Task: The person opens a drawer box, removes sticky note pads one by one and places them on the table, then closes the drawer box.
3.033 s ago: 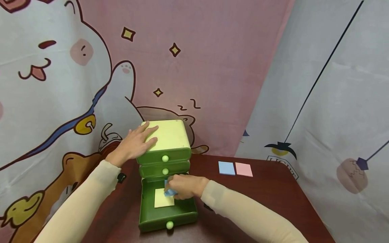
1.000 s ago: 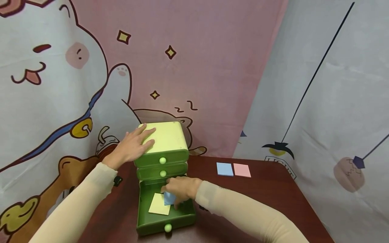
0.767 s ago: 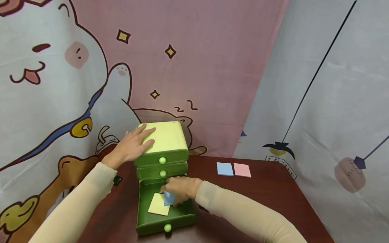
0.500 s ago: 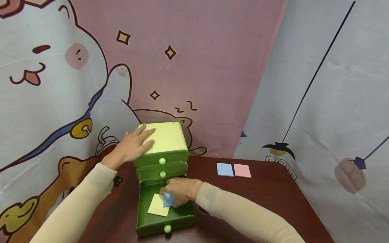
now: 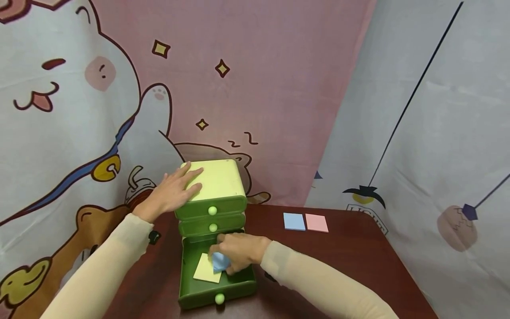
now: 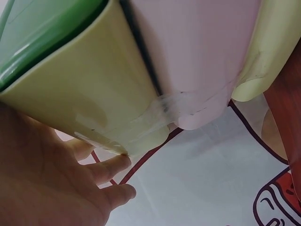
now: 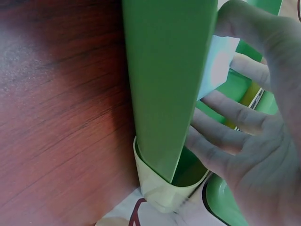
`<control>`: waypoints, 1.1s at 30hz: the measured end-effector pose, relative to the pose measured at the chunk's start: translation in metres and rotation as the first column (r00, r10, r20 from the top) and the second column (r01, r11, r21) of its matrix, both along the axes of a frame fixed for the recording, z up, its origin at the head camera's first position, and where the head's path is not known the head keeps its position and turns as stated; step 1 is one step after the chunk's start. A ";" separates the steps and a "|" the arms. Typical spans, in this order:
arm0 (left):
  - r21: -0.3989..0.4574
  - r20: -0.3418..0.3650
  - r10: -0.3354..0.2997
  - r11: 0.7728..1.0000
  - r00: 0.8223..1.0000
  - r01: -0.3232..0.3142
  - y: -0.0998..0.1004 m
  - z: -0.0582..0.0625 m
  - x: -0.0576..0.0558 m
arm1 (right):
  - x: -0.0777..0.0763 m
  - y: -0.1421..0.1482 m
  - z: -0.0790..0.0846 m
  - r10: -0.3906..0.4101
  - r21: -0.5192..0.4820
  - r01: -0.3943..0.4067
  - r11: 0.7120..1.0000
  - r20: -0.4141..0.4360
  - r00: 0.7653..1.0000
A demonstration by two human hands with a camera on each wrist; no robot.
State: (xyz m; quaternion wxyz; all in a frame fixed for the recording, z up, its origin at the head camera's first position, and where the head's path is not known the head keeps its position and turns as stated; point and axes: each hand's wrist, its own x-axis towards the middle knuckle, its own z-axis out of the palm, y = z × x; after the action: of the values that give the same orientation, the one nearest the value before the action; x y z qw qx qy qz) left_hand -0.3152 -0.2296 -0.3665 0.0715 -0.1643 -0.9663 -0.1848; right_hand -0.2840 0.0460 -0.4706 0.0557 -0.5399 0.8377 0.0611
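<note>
A small desktop drawer cabinet [image 5: 219, 181] with a pale yellow top and green fronts stands with its bottom drawer [image 5: 191, 290] pulled out. My left hand [image 5: 169, 195] rests on the cabinet's top left, fingers spread; the left wrist view shows fingertips along the yellow side. Inside the drawer my right hand [image 5: 241, 251] pinches a blue sticky note pad [image 5: 220, 262] between thumb and fingers. The pad looks pale and tilted in the right wrist view, with the other fingers [image 7: 235, 110] stretched behind it. A yellow sticky note pad [image 5: 205, 270] lies askew on the drawer floor, partly overlapped by the blue one.
Two upper drawers with round knobs [image 5: 213, 211] are closed. On the dark red wooden table [image 5: 318, 261], a second blue pad [image 5: 294, 221] and a pink pad [image 5: 316, 223] lie side by side, right of the cabinet. A cartoon-printed cloth [image 5: 271, 88] hangs behind.
The yellow pad has turned and slid toward the drawer's front left. My right hand has brought the blue pad forward, then slightly left. My left hand stays on the cabinet.
</note>
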 end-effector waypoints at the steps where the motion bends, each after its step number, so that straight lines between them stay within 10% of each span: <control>1: 0.000 0.001 0.003 1.000 1.000 -0.003 -0.001 0.000 0.000 | 0.000 0.000 0.001 0.000 -0.006 0.000 1.000 0.005 1.000; 33: 0.012 -0.008 0.015 1.000 1.000 -0.014 -0.002 -0.002 -0.001 | 0.002 0.031 0.010 -0.024 -0.184 0.035 0.982 0.063 0.998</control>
State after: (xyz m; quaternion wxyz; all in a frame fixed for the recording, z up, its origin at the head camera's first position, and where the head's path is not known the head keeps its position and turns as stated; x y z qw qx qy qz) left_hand -0.3163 -0.2320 -0.3688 0.0776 -0.1575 -0.9661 -0.1893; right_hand -0.2819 0.0771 -0.4610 0.0314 -0.5320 0.8455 -0.0341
